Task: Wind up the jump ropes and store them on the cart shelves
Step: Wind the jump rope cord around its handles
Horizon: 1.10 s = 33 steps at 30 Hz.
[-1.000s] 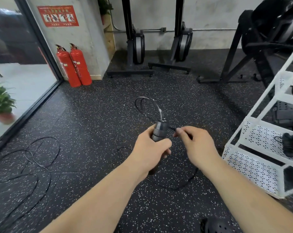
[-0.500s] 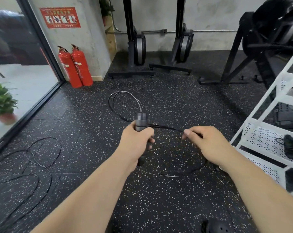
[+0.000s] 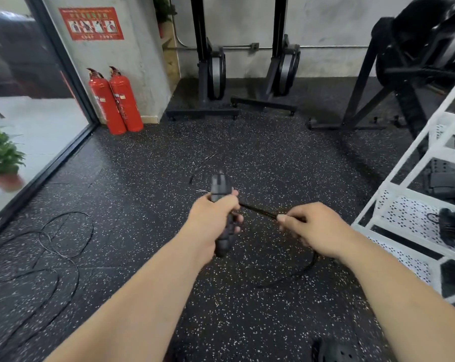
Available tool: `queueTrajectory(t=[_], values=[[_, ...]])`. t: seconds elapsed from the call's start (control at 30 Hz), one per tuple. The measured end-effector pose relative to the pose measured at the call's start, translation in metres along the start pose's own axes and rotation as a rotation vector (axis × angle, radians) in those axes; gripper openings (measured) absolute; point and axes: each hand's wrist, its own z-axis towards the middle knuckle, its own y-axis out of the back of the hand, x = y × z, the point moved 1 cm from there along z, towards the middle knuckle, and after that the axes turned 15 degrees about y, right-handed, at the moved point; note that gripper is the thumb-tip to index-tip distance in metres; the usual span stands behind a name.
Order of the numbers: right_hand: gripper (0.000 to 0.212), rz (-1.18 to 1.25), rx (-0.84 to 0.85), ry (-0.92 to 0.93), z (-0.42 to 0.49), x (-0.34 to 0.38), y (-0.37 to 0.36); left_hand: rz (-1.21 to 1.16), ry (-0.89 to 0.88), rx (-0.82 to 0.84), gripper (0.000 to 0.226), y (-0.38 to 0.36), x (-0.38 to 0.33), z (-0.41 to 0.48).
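Observation:
My left hand (image 3: 213,222) grips the dark grey handles (image 3: 222,228) of a jump rope, held upright in front of me. Its thin black cord (image 3: 259,210) runs taut from the handles to my right hand (image 3: 314,229), which pinches it; the rest of the cord hangs in a loop below my right hand. A blurred loop of cord stands above the handles. A second jump rope (image 3: 54,246) lies loose on the floor at the left. The white cart (image 3: 409,212) stands at the right, with a wound rope (image 3: 451,228) on its perforated shelf.
Two red fire extinguishers (image 3: 116,100) stand by the wall at the back left, beside a glass door. Black gym machines (image 3: 213,74) line the back wall. A potted plant (image 3: 1,158) is outside at the left. A dark shoe (image 3: 333,351) shows at the bottom.
My left hand has moved right and turned the handles, so the loop above them has shrunk and blurred. My right hand has stayed pinching the cord, now closer to the handles.

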Motion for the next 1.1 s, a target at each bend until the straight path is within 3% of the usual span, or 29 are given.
queueTrajectory(t=[0.2,0.37,0.57,0.73,0.87,0.97,1.1], values=[[0.036,-0.045,-0.192,0.026,0.001,0.007,-0.004,0.026,0.023,0.033,0.033,-0.005,0.008,-0.005],[0.024,-0.099,-0.089,0.031,0.007,0.020,-0.028,0.076,0.114,0.199,0.036,-0.031,0.031,-0.016],[0.042,-0.007,0.020,0.011,0.002,0.008,-0.002,-0.003,0.056,0.104,0.033,-0.007,0.005,-0.008],[0.036,-0.053,-0.109,0.026,-0.002,0.003,0.011,0.008,0.022,-0.005,0.034,-0.001,0.005,-0.003],[0.036,-0.131,-0.161,0.045,0.003,0.013,-0.010,0.075,0.056,0.076,0.032,-0.027,0.024,-0.011],[0.041,-0.175,-0.102,0.043,0.008,0.013,-0.026,0.099,0.091,0.154,0.025,-0.042,0.037,-0.019],[0.040,-0.095,-0.004,0.012,0.006,0.011,-0.017,0.050,0.092,0.135,0.029,-0.036,0.029,-0.016]])
